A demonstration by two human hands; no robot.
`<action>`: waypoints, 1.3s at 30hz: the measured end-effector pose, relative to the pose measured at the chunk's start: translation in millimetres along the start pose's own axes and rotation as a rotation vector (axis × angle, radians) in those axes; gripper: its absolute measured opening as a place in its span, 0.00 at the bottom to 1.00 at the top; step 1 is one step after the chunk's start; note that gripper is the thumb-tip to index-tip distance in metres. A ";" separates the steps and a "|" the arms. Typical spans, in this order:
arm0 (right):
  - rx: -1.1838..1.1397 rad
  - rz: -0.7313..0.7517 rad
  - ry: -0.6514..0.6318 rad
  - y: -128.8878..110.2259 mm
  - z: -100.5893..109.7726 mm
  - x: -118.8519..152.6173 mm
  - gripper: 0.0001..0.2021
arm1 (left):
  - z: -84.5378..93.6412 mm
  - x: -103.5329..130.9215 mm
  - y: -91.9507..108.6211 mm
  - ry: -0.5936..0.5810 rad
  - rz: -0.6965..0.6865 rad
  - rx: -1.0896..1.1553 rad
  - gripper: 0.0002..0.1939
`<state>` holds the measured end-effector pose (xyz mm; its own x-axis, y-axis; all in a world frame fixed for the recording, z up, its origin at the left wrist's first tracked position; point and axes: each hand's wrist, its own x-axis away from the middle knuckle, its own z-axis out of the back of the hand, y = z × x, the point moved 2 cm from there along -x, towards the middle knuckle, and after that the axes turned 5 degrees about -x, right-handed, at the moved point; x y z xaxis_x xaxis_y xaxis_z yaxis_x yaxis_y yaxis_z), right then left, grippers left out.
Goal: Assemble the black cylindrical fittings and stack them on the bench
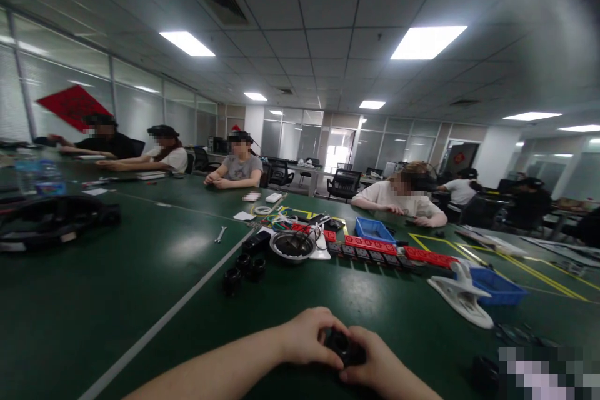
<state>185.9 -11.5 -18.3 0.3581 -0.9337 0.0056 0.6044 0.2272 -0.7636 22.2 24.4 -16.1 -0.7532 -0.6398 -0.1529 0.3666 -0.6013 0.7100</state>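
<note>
My left hand [309, 339] curls its thumb and fingers around a black ring-like part [340, 346] with a hole in its middle, low over the green table near its front edge. From the other side, my right hand [374, 359] grips the same dark part, its fingers partly hidden. Whether the part is one piece or two fitted together I cannot tell. Further off to the left, several similar black round parts [233, 278] stand grouped on the table. Another dark piece [485, 372] lies at the lower right.
Beyond my hands are a metal bowl [293, 258] with dark contents, red strips [370, 244], a blue tray [375, 231], a second blue tray [501, 287] and a white stand [462, 303]. A wrench [220, 235] and a black headband device [60, 219] lie left. Several people sit around.
</note>
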 end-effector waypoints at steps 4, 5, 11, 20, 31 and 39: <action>0.185 0.002 0.098 -1.3 -10.8 13.2 0.17 | -12.7 9.0 11.0 0.072 0.031 0.009 0.26; 0.237 -0.005 0.126 -4.4 -13.1 16.2 0.16 | -15.7 11.3 13.7 0.099 0.055 -0.007 0.26; 0.475 -0.013 0.244 -20.7 -19.7 26.7 0.15 | -22.1 20.3 25.1 0.222 0.091 -0.129 0.25; -0.045 0.067 -0.052 5.9 -6.6 22.4 0.24 | -17.6 21.0 17.2 0.157 -0.011 -0.130 0.29; 0.244 -0.005 0.154 1.9 -19.1 18.7 0.12 | -23.3 24.7 24.0 0.246 0.168 -0.113 0.23; 0.346 0.043 0.139 -10.7 -17.1 25.2 0.18 | -20.1 22.9 20.5 0.173 0.101 -0.068 0.24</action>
<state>176.3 -42.2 -21.0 0.3028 -0.9446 -0.1270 0.8040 0.3247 -0.4981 23.5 -12.2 -19.0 -0.6078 -0.7676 -0.2032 0.4760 -0.5571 0.6805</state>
